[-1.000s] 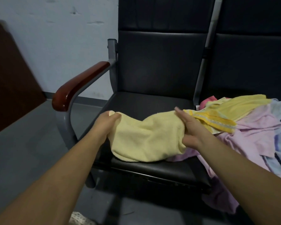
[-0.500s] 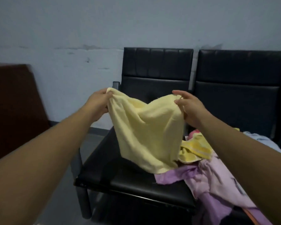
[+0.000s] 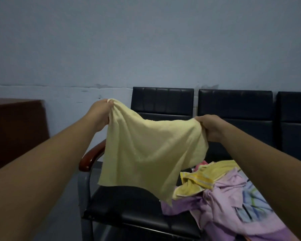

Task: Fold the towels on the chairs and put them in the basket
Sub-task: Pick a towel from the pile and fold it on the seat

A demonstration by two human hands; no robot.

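The left hand [image 3: 101,113] pinches one top corner of the pale yellow towel [image 3: 149,150]. The right hand [image 3: 210,127] pinches the other top corner. Each grip is closed tight on the cloth. The towel hangs down between the hands, in the air above the black chair [image 3: 139,211]. A pile of towels [image 3: 222,193] lies on the chairs, below the right arm.

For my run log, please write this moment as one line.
step: spreading towel | left hand: grips a top corner | right hand: grips other top corner | pale yellow towel: hanging open above chair seat
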